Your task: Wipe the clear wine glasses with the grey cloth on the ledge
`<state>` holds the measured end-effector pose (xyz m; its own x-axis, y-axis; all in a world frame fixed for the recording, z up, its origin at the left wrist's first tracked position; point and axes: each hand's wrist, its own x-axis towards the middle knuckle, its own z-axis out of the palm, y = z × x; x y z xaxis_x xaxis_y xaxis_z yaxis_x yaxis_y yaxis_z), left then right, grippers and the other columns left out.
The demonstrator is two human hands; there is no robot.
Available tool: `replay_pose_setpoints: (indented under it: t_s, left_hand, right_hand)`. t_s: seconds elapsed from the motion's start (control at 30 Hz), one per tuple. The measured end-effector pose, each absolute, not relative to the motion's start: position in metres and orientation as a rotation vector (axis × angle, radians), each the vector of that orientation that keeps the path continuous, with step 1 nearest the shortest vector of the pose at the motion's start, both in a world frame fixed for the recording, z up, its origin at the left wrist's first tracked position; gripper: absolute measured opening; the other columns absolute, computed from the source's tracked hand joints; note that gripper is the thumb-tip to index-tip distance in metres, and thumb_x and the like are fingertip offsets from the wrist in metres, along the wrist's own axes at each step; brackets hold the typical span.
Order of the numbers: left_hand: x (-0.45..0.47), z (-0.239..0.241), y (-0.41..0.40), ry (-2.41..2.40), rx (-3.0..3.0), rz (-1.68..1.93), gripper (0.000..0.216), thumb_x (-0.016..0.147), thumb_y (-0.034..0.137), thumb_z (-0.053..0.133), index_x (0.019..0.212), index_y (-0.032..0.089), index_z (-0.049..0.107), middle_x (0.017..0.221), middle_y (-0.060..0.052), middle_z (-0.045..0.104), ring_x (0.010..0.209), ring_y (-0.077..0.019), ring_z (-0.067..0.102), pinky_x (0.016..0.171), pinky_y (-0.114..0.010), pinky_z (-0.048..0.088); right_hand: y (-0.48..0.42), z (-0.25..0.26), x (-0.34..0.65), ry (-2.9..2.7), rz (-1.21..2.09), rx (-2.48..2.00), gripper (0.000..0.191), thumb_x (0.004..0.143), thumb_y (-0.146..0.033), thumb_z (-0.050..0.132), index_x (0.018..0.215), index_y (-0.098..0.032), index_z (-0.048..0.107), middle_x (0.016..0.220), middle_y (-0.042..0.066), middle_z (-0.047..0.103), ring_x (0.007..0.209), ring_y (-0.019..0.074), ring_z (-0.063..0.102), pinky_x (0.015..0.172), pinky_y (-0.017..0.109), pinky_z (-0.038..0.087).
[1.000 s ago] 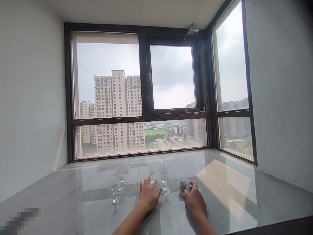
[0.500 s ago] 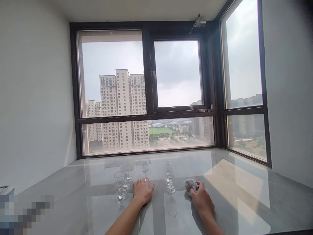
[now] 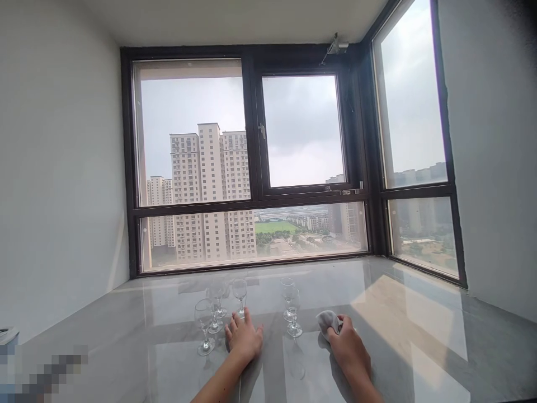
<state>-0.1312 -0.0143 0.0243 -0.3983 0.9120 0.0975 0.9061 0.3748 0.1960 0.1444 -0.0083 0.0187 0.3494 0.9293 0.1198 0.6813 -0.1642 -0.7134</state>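
Glossy grey window ledge, stemmed glasses upright, left hand fingers apart near one glass, contact unclear, right hand fingers clamped on pale cloth.

Head view: our only one, looking forward and down from the wearer's head.
Window: we face it nearly straight on, side pane angling at right.
Sill: stretches away below us.
Left grip, right grip: low and nearer us than the glass.
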Motion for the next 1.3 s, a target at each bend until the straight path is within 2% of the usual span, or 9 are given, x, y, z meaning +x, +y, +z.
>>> replay_pose_setpoints:
  t_s: [0.1, 0.23, 0.33, 0.43, 0.53, 0.73, 0.93, 1.17, 1.3]
  left_hand:
    - [-0.101, 0.028, -0.028, 2.43, 1.846, 0.379, 0.072, 0.092, 0.05, 0.039, 0.155, 0.015, 0.03, 0.164, -0.02, 0.022, 0.151, -0.0378, 0.017, 0.119, -0.057, 0.011]
    - [-0.067, 0.036, -0.045, 2.058, 2.188, 0.574, 0.047, 0.091, 0.044, 0.041, 0.129, 0.028, 0.062, 0.155, -0.008, 0.043, 0.143, -0.0298, 0.034, 0.119, -0.049, 0.022]
    - [-0.053, 0.036, -0.05, 1.95, 2.284, 0.73, 0.039, 0.088, 0.039, 0.045, 0.115, 0.028, 0.07, 0.149, -0.006, 0.05, 0.136, -0.0275, 0.043, 0.117, -0.045, 0.028]
    - [-0.045, 0.031, -0.047, 1.89, 2.265, 0.681, 0.051, 0.084, 0.044, 0.052, 0.131, 0.029, 0.064, 0.153, -0.008, 0.047, 0.138, -0.0306, 0.041, 0.118, -0.05, 0.025]
    - [-0.045, 0.025, -0.043, 1.836, 2.257, 0.58, 0.061, 0.085, 0.049, 0.05, 0.141, 0.027, 0.056, 0.154, -0.007, 0.046, 0.14, -0.0316, 0.039, 0.12, -0.053, 0.021]
    - [-0.065, 0.023, -0.045, 1.807, 2.336, 0.504, 0.059, 0.086, 0.05, 0.047, 0.142, 0.033, 0.054, 0.152, -0.002, 0.049, 0.14, -0.0311, 0.039, 0.12, -0.056, 0.021]
    - [-0.064, 0.026, -0.04, 1.805, 2.329, 0.41, 0.065, 0.086, 0.059, 0.045, 0.146, 0.034, 0.048, 0.16, -0.003, 0.037, 0.146, -0.034, 0.03, 0.121, -0.059, 0.015]
    - [-0.078, 0.027, -0.041, 1.9, 2.405, 0.415, 0.065, 0.09, 0.061, 0.037, 0.143, 0.028, 0.053, 0.152, -0.009, 0.048, 0.145, -0.0344, 0.032, 0.121, -0.059, 0.011]
    - [-0.115, 0.027, -0.051, 2.183, 2.217, 0.397, 0.064, 0.092, 0.057, 0.033, 0.145, 0.028, 0.051, 0.154, -0.008, 0.046, 0.144, -0.0337, 0.034, 0.12, -0.058, 0.015]
  right_hand:
    - [-0.009, 0.019, 0.144, -1.407, 0.452, -1.925, 0.034, 0.094, -0.036, 0.036, 0.124, -0.024, 0.044, 0.112, 0.011, 0.071, 0.096, 0.0279, 0.069, 0.067, 0.034, 0.043]
    - [-0.009, 0.018, 0.144, -1.413, 0.457, -1.916, 0.036, 0.094, -0.037, 0.035, 0.126, -0.024, 0.043, 0.113, 0.011, 0.07, 0.096, 0.0276, 0.069, 0.066, 0.033, 0.043]
    - [-0.008, 0.018, 0.145, -1.416, 0.456, -1.906, 0.036, 0.093, -0.036, 0.036, 0.125, -0.025, 0.043, 0.112, 0.011, 0.07, 0.094, 0.0273, 0.069, 0.066, 0.033, 0.042]
    - [-0.007, 0.017, 0.145, -1.409, 0.441, -1.897, 0.034, 0.092, -0.036, 0.038, 0.124, -0.025, 0.044, 0.113, 0.011, 0.07, 0.095, 0.0267, 0.069, 0.068, 0.032, 0.043]
    - [-0.006, 0.015, 0.145, -1.405, 0.432, -1.892, 0.034, 0.092, -0.036, 0.038, 0.123, -0.025, 0.044, 0.112, 0.011, 0.071, 0.096, 0.027, 0.069, 0.069, 0.033, 0.043]
    - [-0.003, 0.013, 0.146, -1.402, 0.446, -1.902, 0.036, 0.092, -0.036, 0.038, 0.125, -0.024, 0.044, 0.112, 0.011, 0.071, 0.095, 0.0271, 0.069, 0.069, 0.033, 0.044]
    - [-0.004, 0.014, 0.146, -1.403, 0.453, -1.899, 0.036, 0.093, -0.036, 0.037, 0.126, -0.024, 0.044, 0.112, 0.012, 0.07, 0.094, 0.0272, 0.069, 0.068, 0.034, 0.043]
    - [-0.008, 0.017, 0.145, -1.401, 0.464, -1.889, 0.035, 0.094, -0.036, 0.036, 0.125, -0.023, 0.044, 0.109, 0.011, 0.071, 0.094, 0.0265, 0.068, 0.066, 0.032, 0.043]
    - [-0.011, 0.02, 0.144, -1.402, 0.496, -1.88, 0.037, 0.095, -0.037, 0.034, 0.128, -0.023, 0.043, 0.111, 0.012, 0.07, 0.089, 0.0258, 0.068, 0.06, 0.032, 0.042]
